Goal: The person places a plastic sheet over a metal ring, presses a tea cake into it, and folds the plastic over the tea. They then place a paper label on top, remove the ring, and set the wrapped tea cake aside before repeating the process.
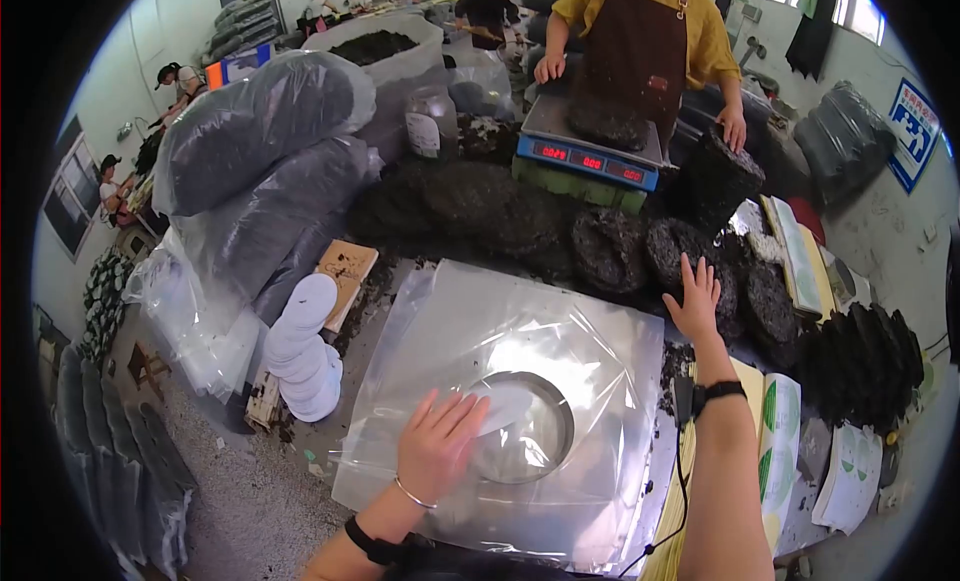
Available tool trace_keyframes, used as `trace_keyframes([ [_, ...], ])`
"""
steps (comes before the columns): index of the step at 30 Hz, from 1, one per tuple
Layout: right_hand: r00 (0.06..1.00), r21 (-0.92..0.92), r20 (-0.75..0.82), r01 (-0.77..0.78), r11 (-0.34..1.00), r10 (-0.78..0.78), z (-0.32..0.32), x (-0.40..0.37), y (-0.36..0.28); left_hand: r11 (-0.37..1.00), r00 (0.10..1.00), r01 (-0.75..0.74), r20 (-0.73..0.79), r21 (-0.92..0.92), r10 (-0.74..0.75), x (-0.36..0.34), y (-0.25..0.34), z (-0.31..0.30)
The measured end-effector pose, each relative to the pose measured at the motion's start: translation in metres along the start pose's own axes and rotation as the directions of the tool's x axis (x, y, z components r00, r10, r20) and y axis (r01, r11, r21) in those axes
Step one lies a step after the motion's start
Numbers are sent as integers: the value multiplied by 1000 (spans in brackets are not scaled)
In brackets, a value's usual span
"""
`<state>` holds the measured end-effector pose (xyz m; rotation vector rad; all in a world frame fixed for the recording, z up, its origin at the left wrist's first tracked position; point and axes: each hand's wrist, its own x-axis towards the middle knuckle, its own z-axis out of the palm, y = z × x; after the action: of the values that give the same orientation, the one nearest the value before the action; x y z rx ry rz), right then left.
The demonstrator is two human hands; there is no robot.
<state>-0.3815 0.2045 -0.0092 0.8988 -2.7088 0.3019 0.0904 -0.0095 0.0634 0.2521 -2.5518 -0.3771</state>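
Observation:
A metal ring lies on a stack of clear plastic sheets in the middle of the table. At the ring's left side my left hand has its fingertips on a white paper disc, which is partly inside the ring. My right hand is spread, with its fingertips at a round dark dried cake. Another dark cake lies to its left. A fanned pile of white discs rests at the table's left edge.
Across the table, a person in a brown apron stands behind a digital scale bearing a dark cake. Large plastic bags of dark material bulk at the left. Printed packets and stacked dark pieces lie at the right.

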Motion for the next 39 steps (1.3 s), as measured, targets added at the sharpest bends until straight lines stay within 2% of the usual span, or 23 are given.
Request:
trace_keyframes([
  [1, 975, 97, -205, 104, 990, -83, -6, -1, -14, 991, 994, 112, 15, -74, -111, -8, -1, 5],
  [2, 943, 278, -304, 227, 933, -139, -33, -7, -44, 992, 994, 105, 19, -71, -104, -17, -3, 11],
  [3, 924, 378, -308, 336, 863, -225, -49, -20, -73, 883, 945, 320, 45, -342, -325, -28, -6, 17],
  [4, 906, 543, -230, 423, 726, -357, -62, -39, -98, 654, 844, 494, 134, -573, -520, -34, -10, 23],
  [5, 859, 614, -99, 450, 649, -502, -69, -64, -119, 646, 838, 507, 153, -570, -523, -36, -15, 29],
  [6, 720, 430, 36, 615, 661, -693, -76, -84, -139, 685, 876, 451, 139, -572, -461, -38, -19, 35],
  [7, 626, 307, 147, 707, 637, -766, -81, -98, -153, 721, 911, 389, 122, -574, -394, -39, -23, 40],
  [8, 660, 330, 163, 664, 671, -734, -62, -112, -149, 719, 910, 396, 137, -572, -392, -38, -24, 44],
  [10, 816, 483, 206, 395, 782, -540, -26, -121, -127, 898, 972, 234, 87, -373, -218, -36, -27, 55],
  [14, 821, 563, 270, 289, 774, -503, 7, -143, -100, 913, 976, 209, 126, -351, -175, -41, -32, 65],
  [16, 927, 686, 137, 165, 709, -349, 23, -149, -96, 934, 983, 174, 110, -312, -146, -40, -35, 68],
  [17, 956, 838, 293, -252, 484, -9, 26, -147, -91, 931, 982, 178, 114, -318, -149, -39, -37, 70],
  [18, 815, 828, 518, -554, 86, 261, 23, -142, -92, 933, 984, 165, 116, -319, -134, -39, -38, 70],
  [19, 796, 879, 467, -467, -98, 386, 36, -140, -75, 935, 986, 149, 120, -320, -116, -39, -39, 70],
  [20, 744, 796, 505, -597, 97, 437, 36, -140, -46, 933, 986, 147, 127, -329, -111, -39, -40, 68],
  [22, 837, 699, 46, -417, 581, 545, 25, -134, -38, 919, 981, 175, 146, -353, -130, -35, -39, 65],
  [24, 847, 602, -177, -309, 736, 501, 0, -107, -32, 908, 982, 177, 123, -379, -140, -31, -35, 57],
  [26, 890, 208, -449, 16, 978, 81, -29, -55, -30, 895, 977, 208, 126, -395, -171, -25, -27, 46],
  [28, 937, 67, -351, 26, 997, -1, -44, -7, -33, 891, 975, 221, 81, -396, -206, -16, -21, 30],
  [30, 993, -29, -106, 55, 998, -58, -24, 25, 7, 901, 981, 192, 61, -390, -183, -6, -21, 19],
  [31, 992, 69, 117, 49, 996, -57, -7, 37, 37, 898, 982, 188, 65, -398, -177, -4, -22, 13],
  [32, 971, 77, 234, 20, 997, -38, 1, 44, 49, 896, 983, 185, 67, -403, -173, -2, -23, 9],
  [39, 968, 98, 238, 50, 994, -72, 3, 53, 55, 813, 971, 214, 27, -541, -238, -17, -17, 3],
])
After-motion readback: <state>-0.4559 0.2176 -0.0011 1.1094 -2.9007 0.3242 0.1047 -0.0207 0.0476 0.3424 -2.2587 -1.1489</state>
